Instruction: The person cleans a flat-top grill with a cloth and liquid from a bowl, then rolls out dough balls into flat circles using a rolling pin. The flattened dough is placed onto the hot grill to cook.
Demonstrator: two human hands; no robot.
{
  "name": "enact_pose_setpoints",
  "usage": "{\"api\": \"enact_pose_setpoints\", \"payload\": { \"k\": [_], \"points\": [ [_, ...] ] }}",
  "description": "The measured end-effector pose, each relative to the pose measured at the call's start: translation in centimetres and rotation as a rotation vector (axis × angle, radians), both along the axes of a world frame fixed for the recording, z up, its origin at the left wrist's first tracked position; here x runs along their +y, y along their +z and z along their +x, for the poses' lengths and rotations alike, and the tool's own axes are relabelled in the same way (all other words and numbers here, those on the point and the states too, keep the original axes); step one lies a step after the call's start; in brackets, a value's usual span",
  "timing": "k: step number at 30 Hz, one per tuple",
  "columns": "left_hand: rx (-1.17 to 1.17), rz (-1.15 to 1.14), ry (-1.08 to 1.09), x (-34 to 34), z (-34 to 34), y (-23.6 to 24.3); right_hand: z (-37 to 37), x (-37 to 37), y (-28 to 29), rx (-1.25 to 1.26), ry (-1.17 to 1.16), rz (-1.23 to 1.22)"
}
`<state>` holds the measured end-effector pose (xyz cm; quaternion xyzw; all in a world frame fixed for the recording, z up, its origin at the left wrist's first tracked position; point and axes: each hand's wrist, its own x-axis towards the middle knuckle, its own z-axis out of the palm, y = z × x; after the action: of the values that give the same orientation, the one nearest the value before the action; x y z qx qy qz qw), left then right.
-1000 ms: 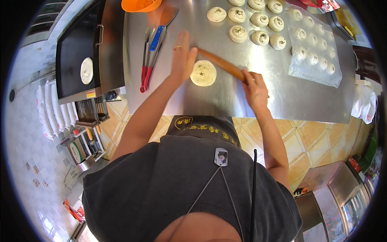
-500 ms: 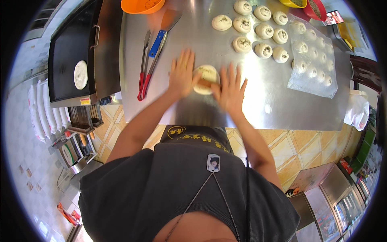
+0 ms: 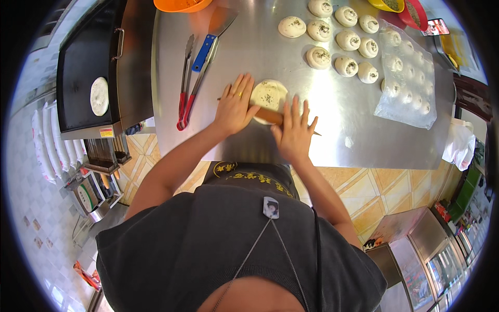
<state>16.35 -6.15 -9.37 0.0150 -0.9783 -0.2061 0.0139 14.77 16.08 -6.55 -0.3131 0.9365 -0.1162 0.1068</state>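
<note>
My left hand (image 3: pixel 234 106) and my right hand (image 3: pixel 295 136) rest with outstretched fingers on a wooden rolling pin (image 3: pixel 268 115), one on either side of a flat, pale dough disc (image 3: pixel 268 92) speckled with dark bits. The pin lies across the disc's near part; its ends show beyond my hands. Left of my left hand are red-handled tongs (image 3: pixel 183 104) and a blue-handled spatula (image 3: pixel 205 52). Several dough rounds (image 3: pixel 346 66) topped with herbs sit beyond my hands at the upper right, all on the steel worktable (image 3: pixel 364 145).
A dark griddle (image 3: pixel 77 67) at left carries a flat dough round (image 3: pixel 99 96). A plastic sheet (image 3: pixel 416 117) covers more rounds at right. Orange (image 3: pixel 179 5), yellow (image 3: pixel 392 4) and red (image 3: pixel 413 15) bowls, a phone (image 3: pixel 435 27) and a white bag (image 3: pixel 457 143) surround the work.
My right hand has gone from gripping the angled pin to lying flat on it. The pin has moved down across the disc, and my left hand has come down onto it.
</note>
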Motion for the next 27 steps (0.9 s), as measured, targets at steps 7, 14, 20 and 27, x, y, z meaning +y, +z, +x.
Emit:
{"api": "enact_pose_setpoints", "payload": {
  "k": [7, 14, 20, 27],
  "points": [
    [0.168, -0.040, 0.134, -2.1, -11.2, -0.7, -13.3, -3.8, -2.3, 0.404, -0.229, -0.343],
    [-0.069, 0.241, 0.055, 0.0, -2.1, 0.0, -1.3, 0.6, -0.4, 0.135, -0.058, -0.271],
    [-0.624, 0.063, 0.007, 1.5, -9.5, 4.0, -0.7, 2.3, 2.0, 0.143, 0.071, -0.340],
    [-0.884, 0.669, 0.230, -0.2, -6.2, 10.4, 1.3, 5.0, 5.4, 0.066, 0.170, -0.490]
  ]
}}
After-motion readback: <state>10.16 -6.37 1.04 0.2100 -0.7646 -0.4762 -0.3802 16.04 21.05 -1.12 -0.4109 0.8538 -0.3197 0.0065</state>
